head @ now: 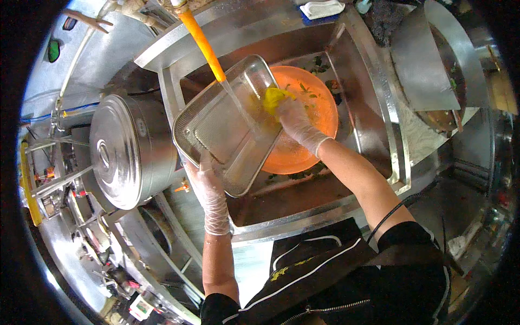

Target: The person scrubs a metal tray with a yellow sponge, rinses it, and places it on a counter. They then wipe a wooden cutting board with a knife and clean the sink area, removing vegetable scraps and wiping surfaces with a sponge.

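In a clear glove, my left hand (209, 187) grips the near left rim of a perforated metal tray (219, 130), tilted above a stainless steel sink (280, 207). My right hand (294, 118), gloved too, is closed on a yellow scrubbing pad or cloth (275, 99) over the tray's right part. Water (239, 105) runs from an orange hose (201, 40) into the tray. Partly under the tray stands an orange basin (313, 134) of water with green leaf bits in it.
Left of the sink stands a large lidded metal pot (118, 150). Leaf scraps (319, 65) lie on the sink floor around the basin. A white plastic container (323, 9) rests at the back rim. At right is a curved sheet-metal guard (422, 61). A dark cord (390, 215) crosses my right arm.
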The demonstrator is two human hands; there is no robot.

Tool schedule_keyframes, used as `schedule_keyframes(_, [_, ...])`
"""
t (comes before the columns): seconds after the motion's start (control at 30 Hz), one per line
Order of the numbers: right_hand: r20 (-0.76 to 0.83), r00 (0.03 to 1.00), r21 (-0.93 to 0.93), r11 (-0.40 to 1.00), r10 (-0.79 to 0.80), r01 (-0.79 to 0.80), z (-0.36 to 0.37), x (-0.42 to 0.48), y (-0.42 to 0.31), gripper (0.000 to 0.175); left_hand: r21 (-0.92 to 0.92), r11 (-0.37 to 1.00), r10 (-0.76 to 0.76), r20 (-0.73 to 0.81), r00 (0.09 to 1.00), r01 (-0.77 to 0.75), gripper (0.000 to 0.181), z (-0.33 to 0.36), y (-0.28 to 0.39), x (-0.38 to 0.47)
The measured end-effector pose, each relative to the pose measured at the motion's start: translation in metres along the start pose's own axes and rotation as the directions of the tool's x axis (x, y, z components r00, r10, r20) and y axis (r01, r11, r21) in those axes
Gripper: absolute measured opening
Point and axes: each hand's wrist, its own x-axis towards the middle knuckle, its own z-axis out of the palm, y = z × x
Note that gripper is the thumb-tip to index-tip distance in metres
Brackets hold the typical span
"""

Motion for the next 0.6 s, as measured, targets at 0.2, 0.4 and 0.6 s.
schedule_keyframes(0.2, [0.167, 0.954, -0.044, 0.968, 0.251, -0.247, -0.052, -0.014, 0.050, 0.015, -0.089, 0.996, 0.013, -0.006, 1.000, -0.013, 0.037, 0.012, 0.000, -0.009])
schedule_keyframes(0.4, [0.196, 0.980, 0.273, 0.958, 0.038, -0.092, -0.069, -0.047, 0.079, 0.059, -0.233, 0.956, -0.177, 0.018, 0.984, 0.176, 0.035, -0.026, -0.016, 0.013])
schedule_keyframes(0.6, [0.465, 0.879, 0.860, 0.185, 0.104, -0.476, -0.142, -0.065, 0.099, 0.053, -0.328, 0.760, -0.472, 0.314, 0.824, 0.560, 0.033, 0.000, -0.078, 0.033])
